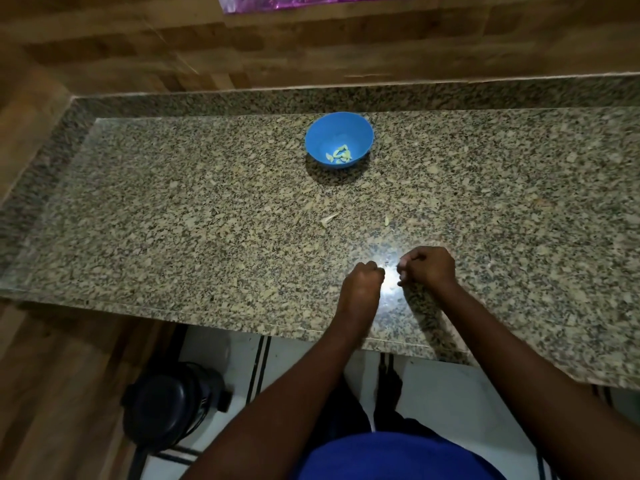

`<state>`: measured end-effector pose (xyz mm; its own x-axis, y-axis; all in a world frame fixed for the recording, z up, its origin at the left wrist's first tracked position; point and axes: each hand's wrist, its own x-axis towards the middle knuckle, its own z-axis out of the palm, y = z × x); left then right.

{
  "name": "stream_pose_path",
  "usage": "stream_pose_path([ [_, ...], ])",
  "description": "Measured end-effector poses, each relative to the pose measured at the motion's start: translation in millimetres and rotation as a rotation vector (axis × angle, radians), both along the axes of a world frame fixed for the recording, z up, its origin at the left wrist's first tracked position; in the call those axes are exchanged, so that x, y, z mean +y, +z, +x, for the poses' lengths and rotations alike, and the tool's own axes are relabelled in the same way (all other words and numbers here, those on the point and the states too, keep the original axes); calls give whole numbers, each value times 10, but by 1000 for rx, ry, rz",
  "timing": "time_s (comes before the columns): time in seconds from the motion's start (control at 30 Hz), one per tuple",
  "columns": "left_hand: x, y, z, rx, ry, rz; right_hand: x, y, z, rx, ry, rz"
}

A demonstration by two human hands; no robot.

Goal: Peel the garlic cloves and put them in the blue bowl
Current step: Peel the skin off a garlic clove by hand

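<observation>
The blue bowl point(360, 128) stands towards the back of the granite counter point(173, 220), with several peeled garlic cloves point(339, 155) lying in its bottom. My left hand point(362, 284) and my right hand point(429, 266) hover close together over the counter's front part, a small gap between them. Both have their fingers curled in. A small pale bit shows at the left fingertips, apparently a garlic clove point(382, 270). A pale scrap, apparently garlic skin point(401, 262), shows at the right fingertips. Glare on the stone between the hands hides detail.
Two loose scraps of garlic skin point(328, 219) point(386, 220) lie on the counter between the bowl and my hands. A wooden wall runs behind and to the left of the counter. On the floor below the front edge stands a dark round pot point(173, 407).
</observation>
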<state>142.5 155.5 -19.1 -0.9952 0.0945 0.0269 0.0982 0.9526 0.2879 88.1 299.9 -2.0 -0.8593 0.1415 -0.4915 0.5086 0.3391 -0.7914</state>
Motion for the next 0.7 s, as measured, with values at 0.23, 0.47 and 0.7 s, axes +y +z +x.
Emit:
stream_pose_path([
  [0.23,-957,61,368,-107,698,745,-701,247,450,-253,-27,-441],
  [0.47,-2299,571,1392,-64,1028,1589,-2319,554,1087,-384,350,-539],
  [0.7,-3930,679,2894,199,1158,1822,-4401,520,2199,-466,578,-560],
])
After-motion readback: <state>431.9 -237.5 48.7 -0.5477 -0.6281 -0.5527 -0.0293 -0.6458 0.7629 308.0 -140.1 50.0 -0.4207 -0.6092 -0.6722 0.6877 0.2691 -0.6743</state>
